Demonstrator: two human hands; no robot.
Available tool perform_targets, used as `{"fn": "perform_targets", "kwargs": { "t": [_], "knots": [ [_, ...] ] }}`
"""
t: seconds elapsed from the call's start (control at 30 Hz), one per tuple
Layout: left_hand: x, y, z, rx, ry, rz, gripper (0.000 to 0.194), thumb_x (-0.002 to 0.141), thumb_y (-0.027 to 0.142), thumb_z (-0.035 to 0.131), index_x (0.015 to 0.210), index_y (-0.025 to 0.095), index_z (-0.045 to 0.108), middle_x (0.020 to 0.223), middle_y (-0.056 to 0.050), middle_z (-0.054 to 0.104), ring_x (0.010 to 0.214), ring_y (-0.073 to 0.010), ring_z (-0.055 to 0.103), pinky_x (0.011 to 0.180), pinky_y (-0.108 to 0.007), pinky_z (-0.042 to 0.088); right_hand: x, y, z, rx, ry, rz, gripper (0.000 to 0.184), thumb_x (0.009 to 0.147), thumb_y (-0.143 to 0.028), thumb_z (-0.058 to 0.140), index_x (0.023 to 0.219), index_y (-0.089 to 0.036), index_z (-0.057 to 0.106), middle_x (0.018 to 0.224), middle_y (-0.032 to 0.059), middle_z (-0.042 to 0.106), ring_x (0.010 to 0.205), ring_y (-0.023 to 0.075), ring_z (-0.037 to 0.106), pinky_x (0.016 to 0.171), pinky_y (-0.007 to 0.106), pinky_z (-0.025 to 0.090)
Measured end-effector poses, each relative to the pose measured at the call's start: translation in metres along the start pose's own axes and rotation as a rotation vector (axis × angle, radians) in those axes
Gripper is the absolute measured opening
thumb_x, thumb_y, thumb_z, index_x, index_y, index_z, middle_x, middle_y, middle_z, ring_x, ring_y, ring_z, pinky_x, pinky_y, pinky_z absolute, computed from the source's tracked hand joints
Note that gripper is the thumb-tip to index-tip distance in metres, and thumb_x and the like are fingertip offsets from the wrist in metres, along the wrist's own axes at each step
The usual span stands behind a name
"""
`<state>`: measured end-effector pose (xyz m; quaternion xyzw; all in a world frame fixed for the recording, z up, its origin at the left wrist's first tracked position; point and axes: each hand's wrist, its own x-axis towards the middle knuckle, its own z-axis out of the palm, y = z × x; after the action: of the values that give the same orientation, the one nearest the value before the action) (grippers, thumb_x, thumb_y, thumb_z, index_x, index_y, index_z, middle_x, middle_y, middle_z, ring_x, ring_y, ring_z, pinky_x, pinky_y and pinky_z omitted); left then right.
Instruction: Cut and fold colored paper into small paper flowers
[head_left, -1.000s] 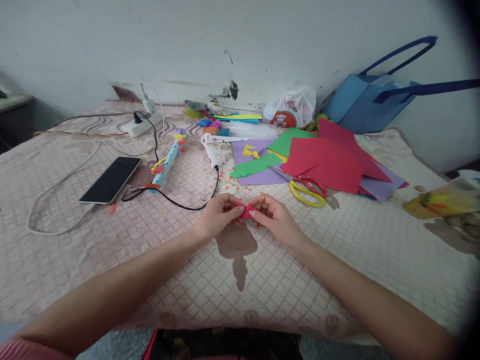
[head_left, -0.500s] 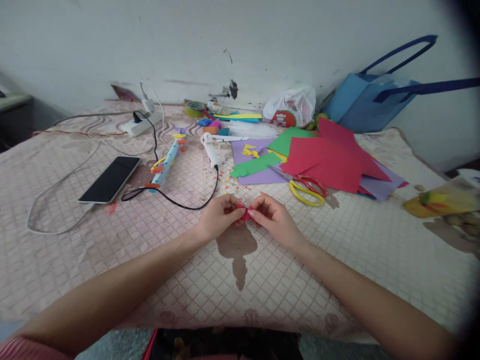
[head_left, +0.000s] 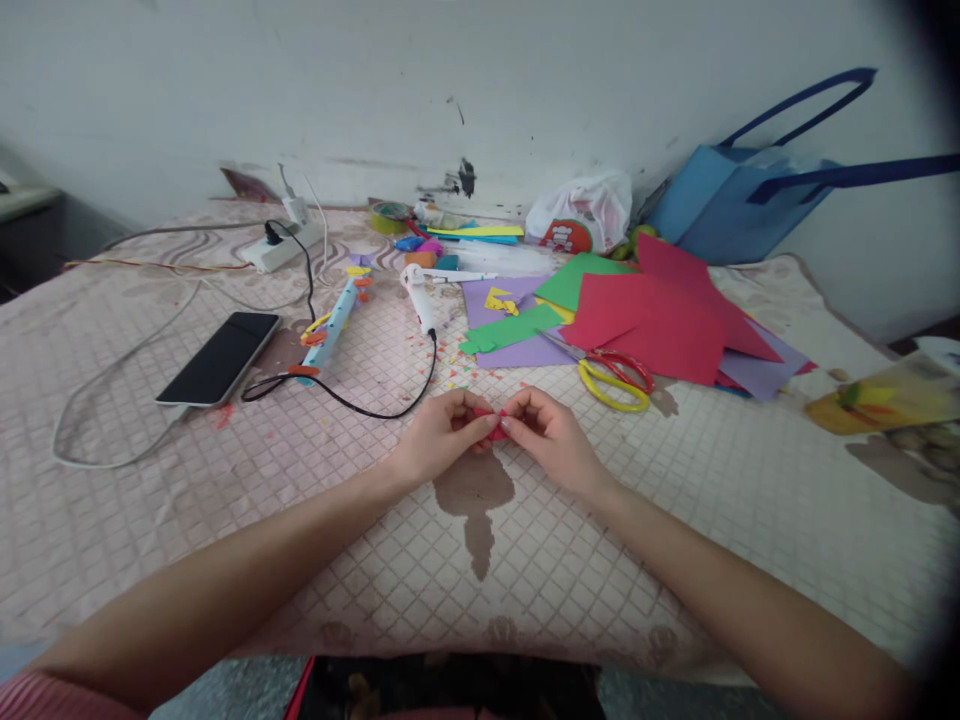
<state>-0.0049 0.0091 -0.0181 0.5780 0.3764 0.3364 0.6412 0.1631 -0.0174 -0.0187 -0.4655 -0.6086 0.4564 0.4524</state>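
A small red piece of craft foam or paper point(head_left: 496, 431) is pinched between my two hands above the middle of the table; its shape is mostly hidden by the fingers. My left hand point(head_left: 442, 432) grips its left side with thumb and fingers. On the other side, my right hand point(head_left: 553, 438) pinches it near the right edge. Scissors with yellow and red handles point(head_left: 613, 392) lie just beyond my right hand. Beyond my left hand rests a white glue gun point(head_left: 418, 300), its black cord curving toward the left.
Red sheets point(head_left: 660, 325), a green strip point(head_left: 514, 330) and purple sheets lie at the back right. A phone point(head_left: 220, 358) charges at left, near a light-blue decorated strip point(head_left: 332, 330) and a power strip point(head_left: 281, 248). A blue bag point(head_left: 720, 205) and a plastic cup point(head_left: 877, 398) stand at right.
Both hands stay in nearly the same place, still pinching the red piece. The fingertips have shifted slightly apart, and a little more of the red shows between them.
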Motion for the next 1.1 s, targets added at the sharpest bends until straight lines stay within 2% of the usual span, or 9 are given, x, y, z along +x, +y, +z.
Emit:
{"fn": "perform_targets", "kwargs": {
  "t": [0.13,0.4,0.57,0.67,0.77,0.9,1.0,1.1],
  "knots": [
    [-0.0002,-0.0019,0.0011,-0.003,-0.011,-0.004,0.035,0.068,0.026,0.071,0.094,0.014,0.051,0.069,0.000,0.062,0.056,-0.0097,0.059,0.055,-0.023,0.048,0.0004,0.0009,0.0020,0.078,0.014,0.051,0.011,0.080,-0.028,0.061,0.079,-0.021,0.052,0.073,-0.0017,0.054,0.066,0.0119,0.051,0.061,0.026,0.042],
    [-0.0011,0.0005,0.0000,0.039,-0.012,0.020,0.033,0.066,0.021,0.070,0.093,0.014,0.052,0.065,0.003,0.060,0.057,-0.0094,0.058,0.056,-0.022,0.047,-0.0008,-0.0007,0.0034,0.126,-0.028,0.100,0.017,0.078,-0.032,0.063,0.088,-0.021,0.053,0.072,-0.0018,0.056,0.065,0.0121,0.053,0.060,0.026,0.043],
    [-0.0015,0.0007,0.0011,0.003,-0.002,0.007,0.035,0.068,0.023,0.070,0.096,0.014,0.051,0.066,0.002,0.060,0.056,-0.0100,0.059,0.056,-0.024,0.047,0.0004,0.0010,0.0025,0.107,0.041,0.078,0.016,0.077,-0.031,0.065,0.084,-0.022,0.053,0.066,-0.0036,0.054,0.061,0.0114,0.052,0.058,0.026,0.042],
    [-0.0014,0.0004,0.0005,-0.041,-0.008,-0.021,0.035,0.070,0.025,0.069,0.097,0.014,0.050,0.065,0.002,0.060,0.056,-0.0107,0.060,0.058,-0.025,0.048,0.0003,0.0013,0.0012,0.122,0.036,0.087,0.017,0.078,-0.031,0.064,0.087,-0.022,0.053,0.068,-0.0033,0.056,0.062,0.0118,0.053,0.059,0.026,0.043],
    [-0.0008,0.0001,-0.0016,-0.044,0.023,-0.003,0.039,0.070,0.024,0.069,0.101,0.015,0.047,0.060,0.005,0.057,0.054,-0.0105,0.059,0.057,-0.025,0.047,0.0003,0.0008,-0.0010,0.131,-0.006,0.098,0.019,0.079,-0.031,0.063,0.091,-0.022,0.052,0.070,-0.0029,0.057,0.063,0.0116,0.054,0.060,0.026,0.043],
    [0.0001,0.0018,-0.0028,-0.017,0.066,0.029,0.047,0.069,0.023,0.071,0.106,0.015,0.044,0.058,0.007,0.056,0.053,-0.0110,0.059,0.056,-0.024,0.045,0.0014,0.0003,-0.0024,0.084,-0.004,0.084,0.020,0.078,-0.031,0.063,0.091,-0.021,0.052,0.062,-0.0050,0.052,0.057,0.0108,0.050,0.055,0.025,0.040],
    [0.0005,0.0048,-0.0017,-0.056,0.075,-0.014,0.040,0.070,0.026,0.070,0.102,0.014,0.048,0.065,0.003,0.060,0.057,-0.0112,0.060,0.057,-0.024,0.046,0.0013,-0.0005,-0.0006,0.077,-0.006,0.071,0.019,0.078,-0.030,0.062,0.091,-0.021,0.052,0.062,-0.0054,0.051,0.057,0.0106,0.049,0.055,0.025,0.040],
    [0.0013,0.0064,-0.0012,-0.094,0.059,-0.062,0.027,0.073,0.028,0.068,0.089,0.012,0.053,0.074,-0.002,0.063,0.064,-0.0109,0.061,0.059,-0.023,0.048,-0.0001,-0.0019,0.0026,0.083,-0.032,0.062,0.016,0.078,-0.027,0.061,0.090,-0.021,0.051,0.062,-0.0056,0.050,0.057,0.0105,0.048,0.055,0.025,0.038]
  ]
}}
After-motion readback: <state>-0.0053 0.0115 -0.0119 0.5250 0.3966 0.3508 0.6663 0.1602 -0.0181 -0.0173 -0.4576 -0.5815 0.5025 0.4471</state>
